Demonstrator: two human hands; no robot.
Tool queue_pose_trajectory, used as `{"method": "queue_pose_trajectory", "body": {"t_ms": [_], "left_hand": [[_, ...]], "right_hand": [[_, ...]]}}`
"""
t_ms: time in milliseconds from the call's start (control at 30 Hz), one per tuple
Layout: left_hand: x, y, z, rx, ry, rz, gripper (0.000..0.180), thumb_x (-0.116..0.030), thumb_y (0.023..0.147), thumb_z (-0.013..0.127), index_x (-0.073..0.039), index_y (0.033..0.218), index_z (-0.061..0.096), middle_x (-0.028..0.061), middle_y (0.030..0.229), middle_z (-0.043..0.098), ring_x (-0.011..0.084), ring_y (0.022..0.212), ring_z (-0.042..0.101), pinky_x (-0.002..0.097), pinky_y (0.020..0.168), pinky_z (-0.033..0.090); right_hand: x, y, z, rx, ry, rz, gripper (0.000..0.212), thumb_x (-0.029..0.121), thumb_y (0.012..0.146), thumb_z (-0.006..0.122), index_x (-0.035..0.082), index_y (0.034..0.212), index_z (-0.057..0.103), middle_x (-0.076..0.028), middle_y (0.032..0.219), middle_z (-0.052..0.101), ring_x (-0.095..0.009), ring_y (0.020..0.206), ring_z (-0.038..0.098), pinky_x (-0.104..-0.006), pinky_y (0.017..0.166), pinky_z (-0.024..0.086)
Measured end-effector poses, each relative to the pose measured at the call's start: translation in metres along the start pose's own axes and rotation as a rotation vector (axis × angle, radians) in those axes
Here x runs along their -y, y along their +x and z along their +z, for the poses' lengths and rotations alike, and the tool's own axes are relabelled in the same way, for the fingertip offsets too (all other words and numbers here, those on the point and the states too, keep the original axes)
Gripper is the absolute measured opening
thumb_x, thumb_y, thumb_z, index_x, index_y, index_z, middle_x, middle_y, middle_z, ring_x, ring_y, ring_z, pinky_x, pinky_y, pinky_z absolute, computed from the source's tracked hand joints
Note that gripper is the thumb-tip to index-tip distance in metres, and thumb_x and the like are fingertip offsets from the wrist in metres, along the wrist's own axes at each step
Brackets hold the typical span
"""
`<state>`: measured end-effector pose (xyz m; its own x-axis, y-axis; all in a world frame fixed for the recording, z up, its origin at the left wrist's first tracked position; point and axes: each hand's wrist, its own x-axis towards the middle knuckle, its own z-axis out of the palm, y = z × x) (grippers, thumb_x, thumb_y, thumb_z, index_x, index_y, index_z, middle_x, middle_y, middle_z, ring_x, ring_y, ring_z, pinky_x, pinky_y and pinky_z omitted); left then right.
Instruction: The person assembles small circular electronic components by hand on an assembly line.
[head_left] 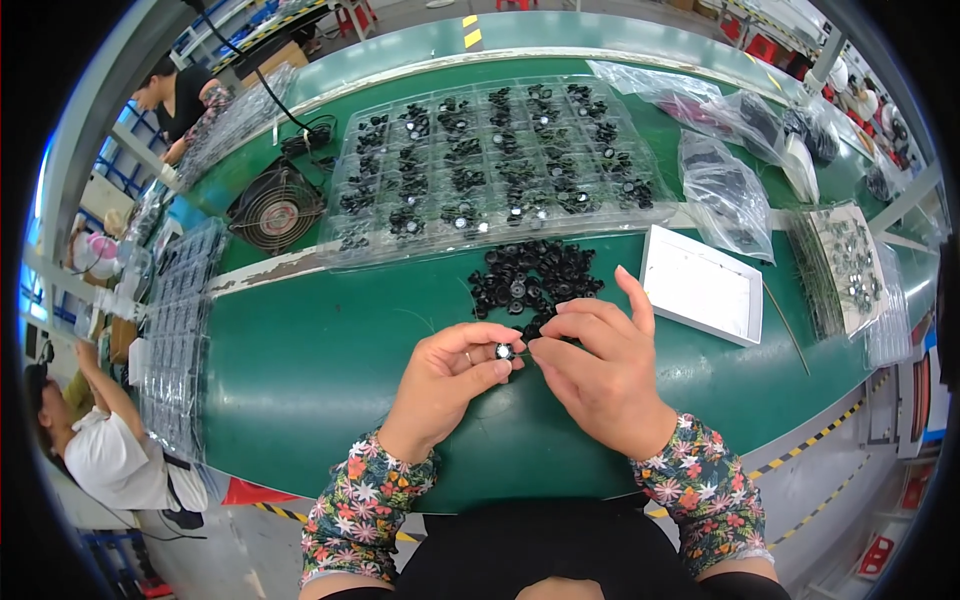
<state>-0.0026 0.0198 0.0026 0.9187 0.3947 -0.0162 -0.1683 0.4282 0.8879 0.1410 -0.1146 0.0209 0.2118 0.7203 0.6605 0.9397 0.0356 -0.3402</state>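
Between the thumb and fingers of my left hand (432,378) is a small round black part (504,352) with a bright white centre. Close beside it, the thumb and index finger of my right hand (612,372) are pinched together. A thin greenish strand seems to run between the two hands, but it is too small to name. My right little finger sticks up. Just beyond my fingertips lies a loose pile of black round parts (535,278) on the green tabletop (300,350).
A clear compartment tray (340,235) full of black parts lies beyond the pile. To the right are an open white box (700,290), a thin stick (787,328), plastic bags (722,195) and a stack of thin sheets (850,262). A black fan (275,212) stands left; two people work there.
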Motion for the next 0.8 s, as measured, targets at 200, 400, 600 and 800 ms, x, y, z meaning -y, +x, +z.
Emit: {"method": "queue_pose_trajectory", "body": {"t_ms": [200,400,600,800], "left_hand": [[-0.004,-0.003,0.0,0.055,0.049,0.004,0.027,0.008,0.084,0.06,0.002,0.111,0.061,0.0111,0.108,0.064,0.0163,0.095,0.063,0.0262,0.08,0.052],[-0.001,-0.007,0.019,0.11,0.546,0.135,0.023,0.004,0.079,0.068,-0.003,0.101,0.067,0.0084,0.102,0.065,0.015,0.09,0.061,0.026,0.076,0.05],[0.009,-0.014,0.033,0.153,1.014,0.205,0.02,-0.007,0.075,0.073,-0.008,0.095,0.069,0.0034,0.092,0.063,0.0204,0.089,0.059,0.0344,0.082,0.042],[0.025,-0.019,0.039,0.227,1.37,0.341,0.02,-0.01,0.072,0.072,-0.011,0.091,0.067,0.0007,0.089,0.06,0.0208,0.088,0.056,0.0388,0.082,0.035]], "right_hand": [[-0.011,-0.008,-0.016,0.084,0.073,0.083,0.014,0.007,0.069,0.073,0.013,0.08,0.066,0.002,0.088,0.06,-0.019,0.094,0.06,-0.0528,0.105,0.03],[-0.026,-0.028,-0.047,0.316,0.084,0.178,0.011,0.008,0.071,0.072,0.012,0.079,0.066,0.0,0.092,0.061,-0.021,0.096,0.06,-0.0495,0.103,0.034],[-0.041,-0.03,-0.072,0.294,-0.187,0.274,0.015,0.007,0.072,0.07,0.009,0.086,0.065,-0.003,0.096,0.062,-0.025,0.096,0.059,-0.0503,0.102,0.035],[-0.024,-0.003,-0.063,0.234,-0.111,0.14,0.012,0.006,0.073,0.069,0.009,0.084,0.065,-0.004,0.096,0.062,-0.025,0.095,0.059,-0.0483,0.1,0.037]]}}
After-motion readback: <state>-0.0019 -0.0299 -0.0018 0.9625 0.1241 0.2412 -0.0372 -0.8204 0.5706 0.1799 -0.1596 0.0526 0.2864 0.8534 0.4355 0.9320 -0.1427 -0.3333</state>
